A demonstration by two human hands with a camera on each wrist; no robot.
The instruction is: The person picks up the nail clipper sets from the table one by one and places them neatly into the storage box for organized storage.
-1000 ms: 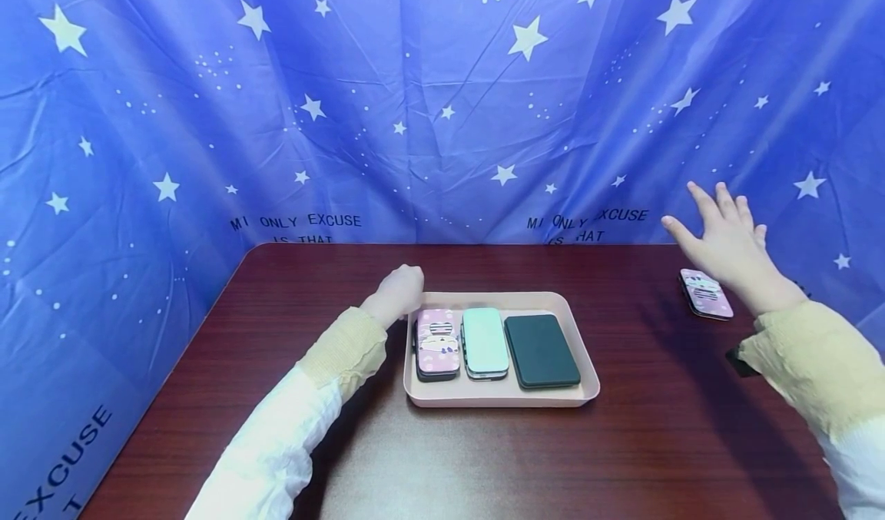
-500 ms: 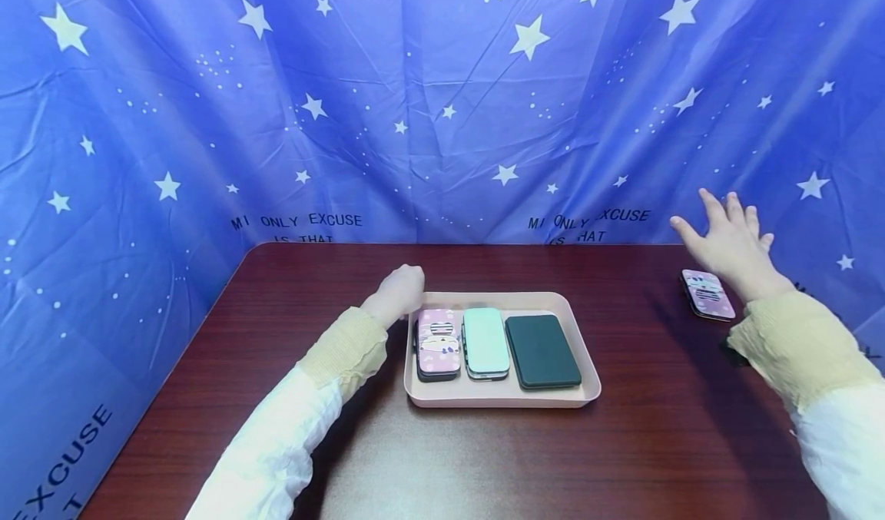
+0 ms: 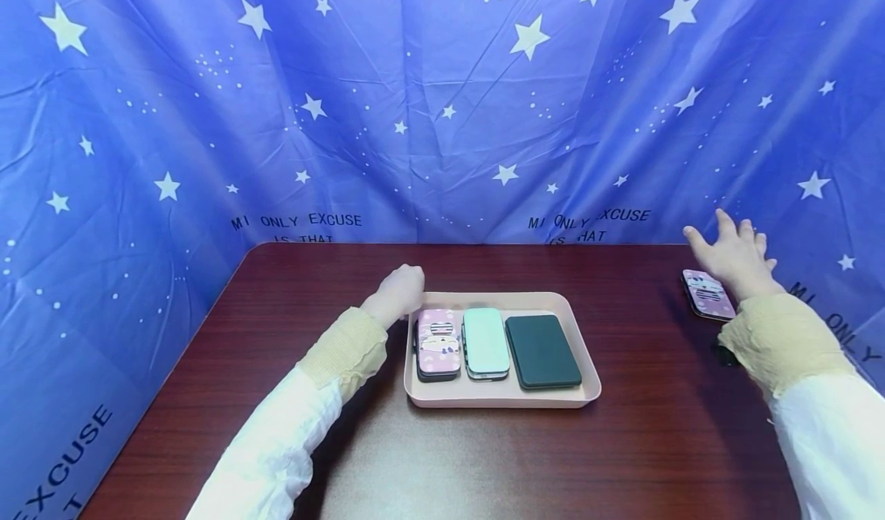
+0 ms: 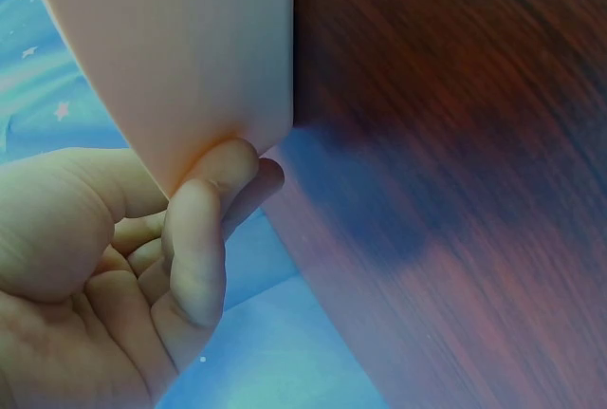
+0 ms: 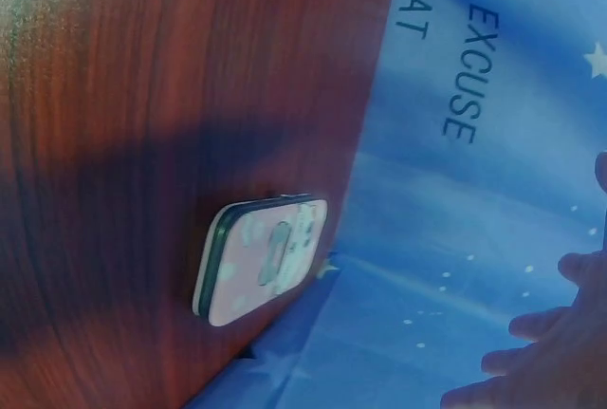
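Note:
My left hand (image 3: 396, 293) pinches the far left corner of a beige tray (image 3: 501, 402); the left wrist view has thumb and fingers closed on the tray's wall (image 4: 204, 39). Inside the tray lie a pink patterned flat case (image 3: 439, 357), a mint-green one (image 3: 486, 342) and a larger dark green one (image 3: 543, 351), side by side. At the table's far right, my right hand (image 3: 736, 260) hovers with fingers spread, holding nothing. Beneath and left of it a second pink case (image 3: 705, 293) rests on the table, seen apart from the fingers (image 5: 545, 328) in the right wrist view.
The dark red wooden table (image 3: 290, 443) ends at a blue star-printed curtain (image 3: 442, 105) behind and at both sides. A small dark object (image 3: 724, 354) shows partly under the right wrist.
My right hand has come down and slightly to the right, nearer the pink case, its forearm swinging inward. The left hand and the tray stay in place.

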